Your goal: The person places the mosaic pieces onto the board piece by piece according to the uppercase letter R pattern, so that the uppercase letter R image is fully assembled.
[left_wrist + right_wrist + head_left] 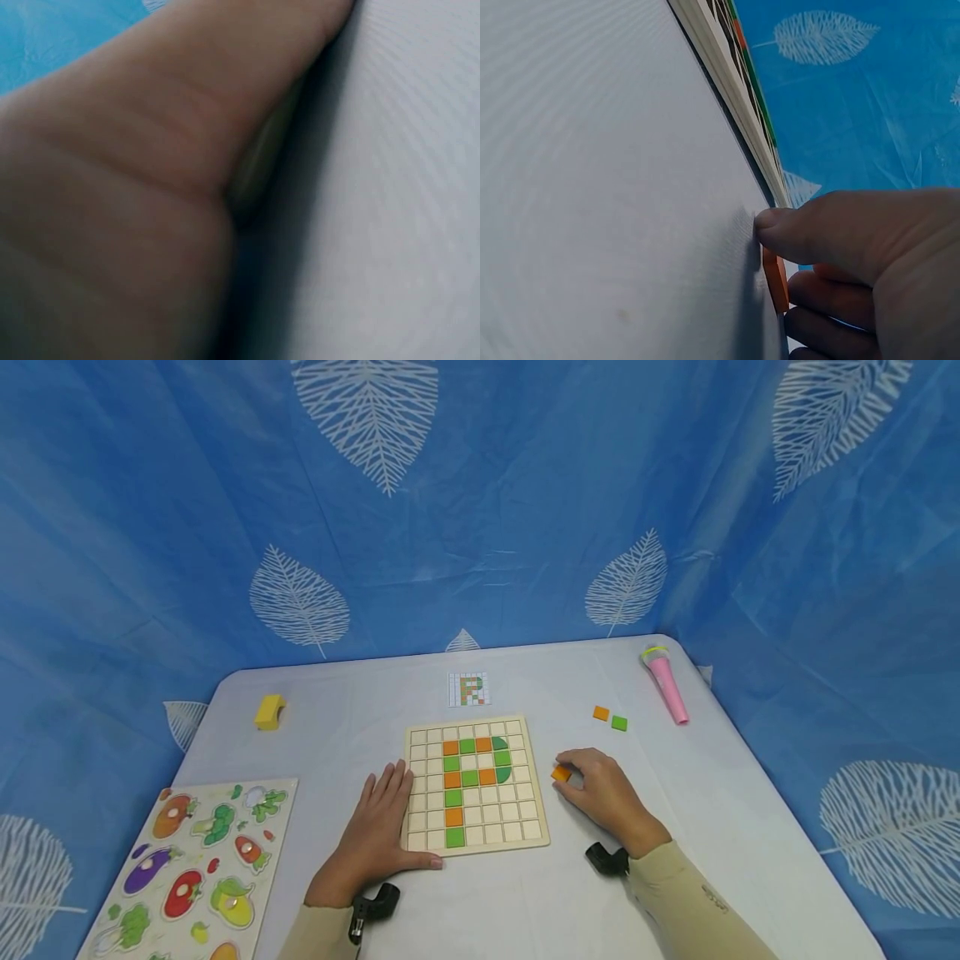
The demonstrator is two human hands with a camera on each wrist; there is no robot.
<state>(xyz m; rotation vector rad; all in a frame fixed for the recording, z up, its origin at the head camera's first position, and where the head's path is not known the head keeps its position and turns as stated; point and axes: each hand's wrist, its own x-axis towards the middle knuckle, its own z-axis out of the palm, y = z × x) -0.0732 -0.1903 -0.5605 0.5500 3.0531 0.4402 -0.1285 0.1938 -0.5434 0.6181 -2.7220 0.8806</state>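
Note:
A wooden grid board (510,812) lies on the table, with orange, green and rounded dark green pieces laid in its cells in a P-like shape. My left hand (375,831) lies along the board's left edge, fingers stretched out, thumb by the near left corner. In the left wrist view the hand's underside fills much of the blurred frame. To the right of the board, my right hand (603,789) pinches an orange square tile (560,773) between thumb and fingers. The right wrist view shows that tile on edge, close to the white tabletop, with the thumb (780,225) against it.
A pattern card (469,689) lies behind the board. Loose orange (601,713) and green (618,723) tiles lie back right, near a pink toy microphone (667,685). A yellow block (268,712) stands back left. A vegetable puzzle board (281,806) lies front left.

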